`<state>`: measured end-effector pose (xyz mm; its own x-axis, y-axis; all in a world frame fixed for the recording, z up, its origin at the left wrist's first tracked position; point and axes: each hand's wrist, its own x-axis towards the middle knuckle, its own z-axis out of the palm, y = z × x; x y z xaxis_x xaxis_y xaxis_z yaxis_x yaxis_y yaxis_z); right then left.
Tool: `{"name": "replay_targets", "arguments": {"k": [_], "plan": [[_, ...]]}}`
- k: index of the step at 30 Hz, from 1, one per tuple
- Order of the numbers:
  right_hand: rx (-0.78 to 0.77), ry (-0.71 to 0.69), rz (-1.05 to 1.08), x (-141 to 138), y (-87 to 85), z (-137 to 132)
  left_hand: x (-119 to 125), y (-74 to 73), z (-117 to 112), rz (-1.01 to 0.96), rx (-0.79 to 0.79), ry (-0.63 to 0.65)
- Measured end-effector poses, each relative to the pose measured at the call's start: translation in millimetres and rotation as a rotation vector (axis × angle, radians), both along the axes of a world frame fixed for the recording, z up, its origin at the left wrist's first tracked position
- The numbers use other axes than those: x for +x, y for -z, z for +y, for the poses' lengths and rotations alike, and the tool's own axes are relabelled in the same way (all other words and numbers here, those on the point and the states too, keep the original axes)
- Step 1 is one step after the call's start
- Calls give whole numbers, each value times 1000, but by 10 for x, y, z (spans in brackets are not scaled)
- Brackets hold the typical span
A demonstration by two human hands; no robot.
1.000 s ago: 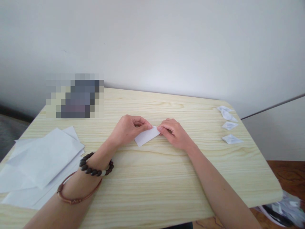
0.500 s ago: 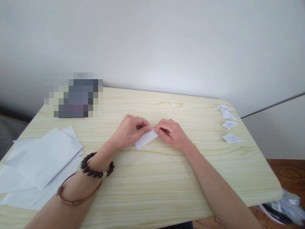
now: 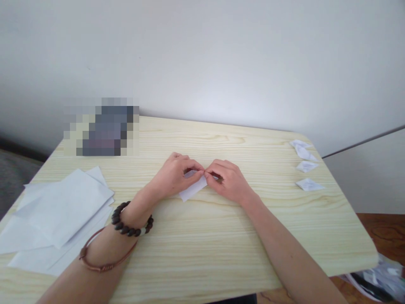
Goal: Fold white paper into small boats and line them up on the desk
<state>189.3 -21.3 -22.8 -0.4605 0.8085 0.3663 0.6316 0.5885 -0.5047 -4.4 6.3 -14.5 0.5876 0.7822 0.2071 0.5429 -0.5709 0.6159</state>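
A small white piece of paper (image 3: 191, 191), apparently folded, lies under my fingers in the middle of the table. My left hand (image 3: 180, 174) pinches its upper edge between thumb and index finger. Right beside it, my right hand (image 3: 226, 179) pinches the same edge, so that the fingertips of both hands meet. Fingers partly cover the paper, and its right end is mostly hidden. A dark beaded bracelet (image 3: 126, 230) and a brown cord bracelet (image 3: 104, 267) circle my left wrist and forearm.
White paper sheets (image 3: 69, 211) are stacked loosely at the left. Several folded paper pieces (image 3: 310, 184) lie in a column near the right edge of the wooden table (image 3: 196, 257). A blurred-out dark object (image 3: 106, 131) rests at the back left. Behind stands a white wall (image 3: 221, 63).
The view has shifted slightly. My fingertips have come together on the paper's upper edge, and the paper is tilted a little differently.
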Motion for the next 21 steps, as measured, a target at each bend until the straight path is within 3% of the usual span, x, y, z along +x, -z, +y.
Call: {"name": "replay_targets", "arguments": {"k": [10,21], "plan": [[-53,-22,202,68,30,21,14,-5,-24,-53,-10,-62],[-138,-53,310,104,2,41,-82,-94,9,-135,-270,-26]]}}
